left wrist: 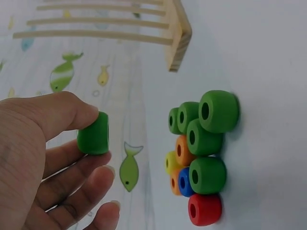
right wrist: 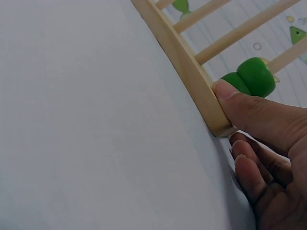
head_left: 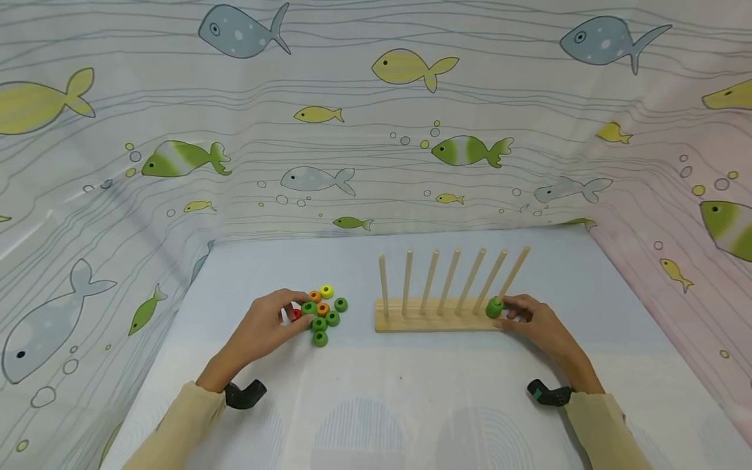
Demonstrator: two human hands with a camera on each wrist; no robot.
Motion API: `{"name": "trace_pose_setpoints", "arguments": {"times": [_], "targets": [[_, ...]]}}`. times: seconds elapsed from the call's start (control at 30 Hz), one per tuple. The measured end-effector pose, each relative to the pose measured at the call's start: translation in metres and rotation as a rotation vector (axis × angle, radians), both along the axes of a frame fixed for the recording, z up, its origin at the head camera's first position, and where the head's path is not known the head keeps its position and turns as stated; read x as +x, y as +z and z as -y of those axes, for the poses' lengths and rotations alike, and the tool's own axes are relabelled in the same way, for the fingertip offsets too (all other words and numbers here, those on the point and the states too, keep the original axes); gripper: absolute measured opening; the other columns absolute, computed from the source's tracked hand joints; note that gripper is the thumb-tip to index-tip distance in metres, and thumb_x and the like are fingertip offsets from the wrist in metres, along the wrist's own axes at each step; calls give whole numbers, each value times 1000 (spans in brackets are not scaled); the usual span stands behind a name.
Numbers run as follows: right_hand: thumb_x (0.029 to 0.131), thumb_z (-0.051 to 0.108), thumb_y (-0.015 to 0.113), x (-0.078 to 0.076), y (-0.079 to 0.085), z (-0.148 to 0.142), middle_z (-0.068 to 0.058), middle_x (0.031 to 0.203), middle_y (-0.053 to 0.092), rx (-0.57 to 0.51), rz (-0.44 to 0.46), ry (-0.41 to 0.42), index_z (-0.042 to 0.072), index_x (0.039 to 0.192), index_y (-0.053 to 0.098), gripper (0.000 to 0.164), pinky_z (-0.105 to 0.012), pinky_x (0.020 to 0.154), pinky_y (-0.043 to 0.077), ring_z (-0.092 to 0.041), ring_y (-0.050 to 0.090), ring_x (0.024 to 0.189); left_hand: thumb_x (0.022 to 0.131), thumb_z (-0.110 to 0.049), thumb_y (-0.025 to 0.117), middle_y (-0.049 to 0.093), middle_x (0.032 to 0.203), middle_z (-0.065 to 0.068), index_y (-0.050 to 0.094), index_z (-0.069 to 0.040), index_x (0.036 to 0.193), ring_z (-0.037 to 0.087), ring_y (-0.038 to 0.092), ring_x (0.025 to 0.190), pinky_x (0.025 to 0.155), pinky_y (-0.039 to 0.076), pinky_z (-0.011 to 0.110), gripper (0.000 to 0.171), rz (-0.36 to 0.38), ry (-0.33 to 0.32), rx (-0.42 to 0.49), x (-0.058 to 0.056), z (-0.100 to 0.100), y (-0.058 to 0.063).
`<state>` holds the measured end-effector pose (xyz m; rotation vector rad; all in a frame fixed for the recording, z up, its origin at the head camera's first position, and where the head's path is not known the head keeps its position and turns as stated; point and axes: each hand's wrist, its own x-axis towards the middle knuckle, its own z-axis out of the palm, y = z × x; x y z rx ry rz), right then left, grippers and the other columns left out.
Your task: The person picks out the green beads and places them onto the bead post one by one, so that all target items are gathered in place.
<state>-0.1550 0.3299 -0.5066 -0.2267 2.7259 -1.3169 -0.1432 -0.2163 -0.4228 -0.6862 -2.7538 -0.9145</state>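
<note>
My left hand (head_left: 266, 324) pinches a green bead (left wrist: 93, 135) between thumb and fingertips, just above a loose cluster of beads. In the left wrist view the cluster holds several green beads (left wrist: 219, 112), orange beads (left wrist: 184, 151), a yellow bead (left wrist: 171, 162), a blue bead (left wrist: 185, 182) and a red bead (left wrist: 206, 210). My right hand (head_left: 537, 321) grips the right end of a wooden peg rack (head_left: 435, 321), its thumb against the base's front edge. Two green beads (right wrist: 257, 77) sit stacked on the rightmost peg, beside that thumb.
Several bare upright pegs (head_left: 431, 277) rise from the rack left of the beaded one. A pale table cover (head_left: 376, 378) lies beneath everything. Fish-patterned sheeting (head_left: 376, 150) walls the table at the back and both sides.
</note>
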Motion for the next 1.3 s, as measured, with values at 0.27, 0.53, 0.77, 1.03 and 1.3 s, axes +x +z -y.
{"name": "trace_pose_setpoints", "arguments": {"times": [0.27,0.53,0.77,1.03,1.3], "targets": [[92,39,80,-1,0,0,-10,110,63,27,14,-7,4,142,58,65,-30,72,45,-24,52,89,88,-15,83,69,97,-5,74,-9,117,16,58,72,59,48,27,31,-37,-31,3,-8,-6,12],[91,39,80,-2,-1,0,-11,109,63,11,29,-13,3,141,59,65,-30,71,45,-24,51,88,90,-18,82,71,105,-1,73,-9,120,20,61,77,60,48,28,32,-43,-33,-19,-15,-12,24],[91,36,81,-2,0,0,-11,109,63,3,25,-9,2,141,59,64,-30,70,45,-23,51,87,91,-20,81,72,108,0,72,-10,121,18,60,78,61,49,30,32,-89,-62,-21,-24,-17,31],[92,30,81,1,8,7,-13,110,63,-27,40,-14,0,142,58,63,-27,70,45,-22,52,88,93,-19,79,72,110,1,72,-9,121,15,60,79,61,49,30,31,-106,-84,-6,-35,-24,40],[91,36,81,0,1,2,-12,109,62,-15,46,-20,3,141,59,65,-28,70,45,-24,51,89,92,-17,79,72,114,4,72,-8,121,18,61,80,63,50,31,31,-150,-116,-12,-44,-34,53]]}}
